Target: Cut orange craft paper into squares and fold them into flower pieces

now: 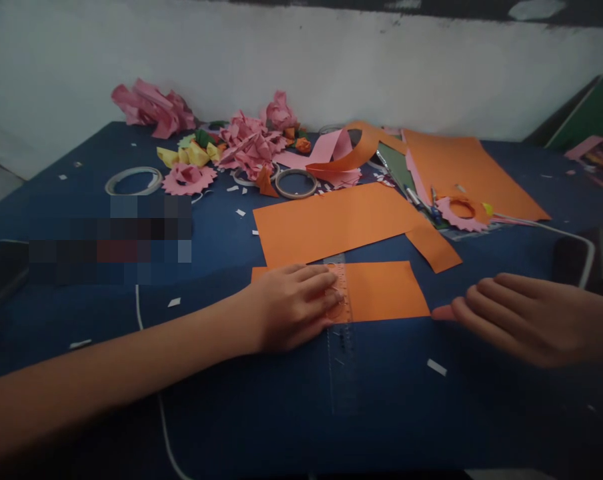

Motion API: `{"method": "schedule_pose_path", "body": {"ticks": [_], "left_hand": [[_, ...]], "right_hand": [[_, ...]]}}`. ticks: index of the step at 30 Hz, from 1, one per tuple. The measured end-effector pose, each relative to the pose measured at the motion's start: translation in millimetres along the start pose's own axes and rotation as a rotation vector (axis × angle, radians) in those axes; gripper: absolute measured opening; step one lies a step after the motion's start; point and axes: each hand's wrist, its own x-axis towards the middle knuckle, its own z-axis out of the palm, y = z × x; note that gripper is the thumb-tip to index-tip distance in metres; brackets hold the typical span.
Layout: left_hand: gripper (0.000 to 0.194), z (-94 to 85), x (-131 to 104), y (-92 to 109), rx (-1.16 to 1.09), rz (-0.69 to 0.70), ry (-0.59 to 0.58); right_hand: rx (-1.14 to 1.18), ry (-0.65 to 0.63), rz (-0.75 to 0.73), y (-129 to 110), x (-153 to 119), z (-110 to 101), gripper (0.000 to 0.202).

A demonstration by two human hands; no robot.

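Observation:
An orange paper strip (389, 290) lies flat in front of me. Across it rests a clear plastic ruler (344, 360), its lower part reaching over the blue table. My left hand (294, 307) lies on the strip's left part, fingers flat and pressing on the ruler. At the strip's lower right corner is my right hand (526, 320), with one digit stretched to the corner and the other fingers curled in. Whatever the curled fingers may hold is hidden. Just behind the strip lies a larger orange sheet (331, 220), with a short orange piece (434, 247) at its right end.
Crumpled pink paper (251, 143), tape rolls (295, 184) and a pink zigzag-edged ring (189, 179) crowd the back of the blue table (221, 413). A large orange sheet (474, 173), pens (416, 200) and a white cable (546, 223) are at right. Paper scraps are scattered about.

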Motion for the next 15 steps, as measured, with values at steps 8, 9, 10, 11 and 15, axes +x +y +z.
{"method": "schedule_pose_path", "body": {"ticks": [8, 9, 10, 11, 15], "left_hand": [[0.030, 8.5, -4.1, -2.0, -0.049, -0.011, 0.055], [0.030, 8.5, -4.4, -2.3, -0.050, -0.010, 0.054], [0.030, 8.6, -4.4, -2.6, -0.054, -0.010, 0.056], [0.030, 8.6, -4.2, -2.8, -0.055, -0.009, 0.059], [0.029, 6.8, -2.4, -2.2, -0.033, -0.005, 0.064]], "right_hand": [[0.020, 0.109, -0.011, -2.9, -0.2, 5.0, 0.042], [0.019, 0.120, -0.012, -3.3, -0.3, 5.3, 0.042], [0.015, 0.124, -0.011, -3.6, -0.5, 5.4, 0.043], [0.012, 0.129, -0.011, -3.9, -0.8, 5.4, 0.043], [-0.016, 0.108, -0.010, -5.1, -3.5, 9.1, 0.037]]}}
